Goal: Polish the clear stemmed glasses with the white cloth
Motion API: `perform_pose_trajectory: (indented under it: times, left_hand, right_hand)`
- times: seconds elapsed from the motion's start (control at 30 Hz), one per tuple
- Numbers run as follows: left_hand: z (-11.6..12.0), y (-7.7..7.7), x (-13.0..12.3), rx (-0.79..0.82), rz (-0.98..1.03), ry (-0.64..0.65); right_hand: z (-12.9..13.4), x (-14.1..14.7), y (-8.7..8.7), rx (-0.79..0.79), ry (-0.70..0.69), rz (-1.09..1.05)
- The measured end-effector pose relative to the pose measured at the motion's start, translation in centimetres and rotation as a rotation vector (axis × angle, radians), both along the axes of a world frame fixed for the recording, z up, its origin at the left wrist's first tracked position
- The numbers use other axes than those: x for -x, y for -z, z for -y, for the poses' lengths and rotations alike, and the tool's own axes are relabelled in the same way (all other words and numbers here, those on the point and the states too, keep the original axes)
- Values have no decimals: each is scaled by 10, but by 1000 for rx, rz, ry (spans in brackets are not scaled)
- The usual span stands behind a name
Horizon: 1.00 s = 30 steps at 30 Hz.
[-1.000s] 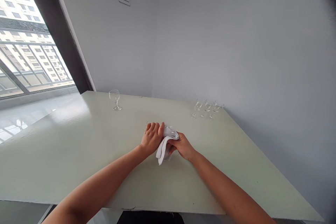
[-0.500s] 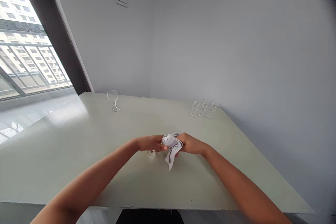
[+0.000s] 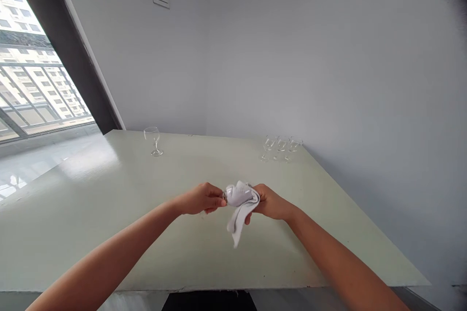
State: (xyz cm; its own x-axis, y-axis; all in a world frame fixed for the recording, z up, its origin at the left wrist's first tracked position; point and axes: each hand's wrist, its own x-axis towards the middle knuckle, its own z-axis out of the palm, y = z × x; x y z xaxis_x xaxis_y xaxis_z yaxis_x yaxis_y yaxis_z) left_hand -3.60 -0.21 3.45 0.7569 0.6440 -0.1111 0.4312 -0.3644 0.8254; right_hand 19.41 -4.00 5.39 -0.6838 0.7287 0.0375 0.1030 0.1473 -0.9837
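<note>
Over the near middle of the table, my left hand (image 3: 205, 198) is closed around the stem of a wine glass (image 3: 231, 195), which lies sideways with its bowl toward the right. A white cloth (image 3: 243, 204) fills and covers part of the bowl, and one end of it hangs down. My right hand (image 3: 268, 201) grips this cloth at the mouth of the glass; some of its fingers are hidden behind the fabric. The foot of the glass is mostly hidden by my left hand.
One wine glass (image 3: 153, 141) stands upright at the far left of the pale table (image 3: 204, 257). Several more glasses (image 3: 282, 145) stand close together at the far right, near the wall (image 3: 328, 58). A window (image 3: 36, 73) is on the left.
My left hand has shifted slightly left and turned, showing more of the bowl. My right hand has moved a little right with the cloth. The view has shifted slightly.
</note>
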Motion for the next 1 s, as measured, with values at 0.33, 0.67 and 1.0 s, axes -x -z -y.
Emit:
perform_pose_trajectory:
  times: [0.33, 0.67, 1.0]
  left_hand:
    - [-11, -9, 9, -312, 198, -505]
    - [10, 7, 10, -543, 308, -775]
    - [9, 22, 11, 70, 545, -611]
  right_hand:
    - [-13, 4, 21, 159, 219, -172]
    - [-15, 11, 30, 128, 400, -264]
    - [-12, 6, 33, 9, 396, -184]
